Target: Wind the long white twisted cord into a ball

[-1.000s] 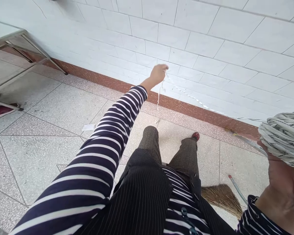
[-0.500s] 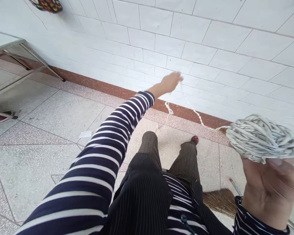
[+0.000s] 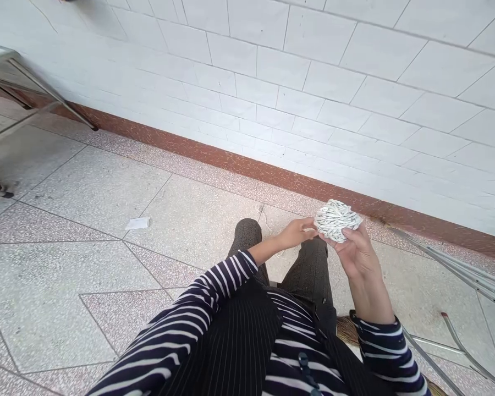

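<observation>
A wound ball of white-grey rope (image 3: 336,221) is held in front of my right knee. My right hand (image 3: 358,250) grips it from the right and below, thumb on its near side. On its left side, my left hand (image 3: 299,233) is closed with fingertips pinched at the ball's edge, apparently on the rope's strand. A thin loose strand (image 3: 279,253) hangs below my left hand between my legs. The exact grip of the left fingertips is too small to make out fully.
A metal-framed table (image 3: 45,82) stands at the left by the tiled wall (image 3: 272,71). A small white paper (image 3: 137,223) lies on the floor. At the right are metal tubes (image 3: 457,264); a straw broom (image 3: 347,330) is partly hidden behind my right arm.
My left hand has come down and right from its outstretched place to the ball. My right hand has brought the rope ball left, in front of my legs. The view has shifted slightly.
</observation>
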Motion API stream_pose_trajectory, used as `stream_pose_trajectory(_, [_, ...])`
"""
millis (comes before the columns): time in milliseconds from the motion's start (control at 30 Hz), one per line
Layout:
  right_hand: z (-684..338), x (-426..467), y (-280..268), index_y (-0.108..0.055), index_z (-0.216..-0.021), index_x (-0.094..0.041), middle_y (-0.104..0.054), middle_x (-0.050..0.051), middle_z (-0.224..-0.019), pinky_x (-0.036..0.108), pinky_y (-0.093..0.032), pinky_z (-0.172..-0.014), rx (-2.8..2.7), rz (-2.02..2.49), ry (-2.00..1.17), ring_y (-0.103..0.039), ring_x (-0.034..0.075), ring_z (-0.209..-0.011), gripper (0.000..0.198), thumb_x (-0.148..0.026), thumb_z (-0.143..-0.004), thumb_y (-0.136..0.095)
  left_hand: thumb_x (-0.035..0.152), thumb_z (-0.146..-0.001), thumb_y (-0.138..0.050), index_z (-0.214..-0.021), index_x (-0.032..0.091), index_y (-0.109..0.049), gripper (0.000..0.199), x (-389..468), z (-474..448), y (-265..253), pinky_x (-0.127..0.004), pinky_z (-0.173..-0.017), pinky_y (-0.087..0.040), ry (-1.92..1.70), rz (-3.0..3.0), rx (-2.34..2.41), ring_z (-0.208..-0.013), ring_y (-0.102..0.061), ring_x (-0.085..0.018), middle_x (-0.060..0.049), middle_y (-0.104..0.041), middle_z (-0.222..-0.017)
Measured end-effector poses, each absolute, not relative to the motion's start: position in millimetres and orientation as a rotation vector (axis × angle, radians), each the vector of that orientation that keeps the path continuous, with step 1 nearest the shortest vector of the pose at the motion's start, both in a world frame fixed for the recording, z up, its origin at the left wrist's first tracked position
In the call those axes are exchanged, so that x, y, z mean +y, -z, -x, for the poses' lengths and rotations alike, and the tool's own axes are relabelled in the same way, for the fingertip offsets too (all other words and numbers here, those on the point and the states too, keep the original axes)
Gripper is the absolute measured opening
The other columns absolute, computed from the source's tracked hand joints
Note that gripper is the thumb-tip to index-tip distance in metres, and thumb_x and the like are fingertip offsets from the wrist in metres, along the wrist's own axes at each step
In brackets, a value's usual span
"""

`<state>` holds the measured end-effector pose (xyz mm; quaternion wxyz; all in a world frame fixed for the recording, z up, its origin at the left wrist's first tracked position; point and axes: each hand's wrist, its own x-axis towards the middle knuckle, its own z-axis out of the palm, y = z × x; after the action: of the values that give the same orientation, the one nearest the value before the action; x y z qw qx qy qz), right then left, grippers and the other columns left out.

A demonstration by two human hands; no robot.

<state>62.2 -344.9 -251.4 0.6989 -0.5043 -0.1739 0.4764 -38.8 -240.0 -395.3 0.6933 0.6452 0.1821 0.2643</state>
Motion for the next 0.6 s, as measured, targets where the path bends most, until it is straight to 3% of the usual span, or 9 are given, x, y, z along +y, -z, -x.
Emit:
stream_pose_trajectory(200, [-62,-351,262,-0.066,-0.096,-0.028,-0.071,0.0,-0.116,0.053,-0.058,-0.091,-0.355,1.116,-1.193,-0.065,0.028,-0.111,0.033,-0.023,-0.066,-0.078,0.014,-0.076,-0.066,-0.094,0.011,-0.074,0.02,-247,39,368,-0.027,-0.079,-0.052,-0.697,-1.268,0.462,-0.079,-0.065,-0.015,-0.004,-0.073,-0.085])
stream_pose_trajectory(300, [-65,-352,263,-0.066,-0.096,-0.027,-0.071,0.001,-0.117,0.051,-0.061,-0.084,-0.327,1.12,-1.21,-0.067,0.027,-0.103,0.034,-0.023,-0.064,-0.078,0.017,-0.081,-0.06,-0.084,0.01,-0.073,0.016,-247,45,365,-0.023,-0.065,-0.05,-0.641,-1.318,0.54,-0.066,-0.061,-0.012,-0.002,-0.069,-0.075])
stream_pose_trajectory(600, [-84,-360,255,-0.063,-0.113,-0.032,-0.069,0.003,-0.122,0.047,-0.063,-0.076,-0.374,1.074,-1.166,-0.066,0.03,-0.11,0.05,-0.023,-0.064,-0.072,0.024,-0.095,-0.044,-0.081,0.013,-0.066,0.028,-237,76,364,-0.02,-0.069,-0.045,-0.54,-1.798,0.567,-0.069,-0.058,-0.01,-0.001,-0.064,-0.075])
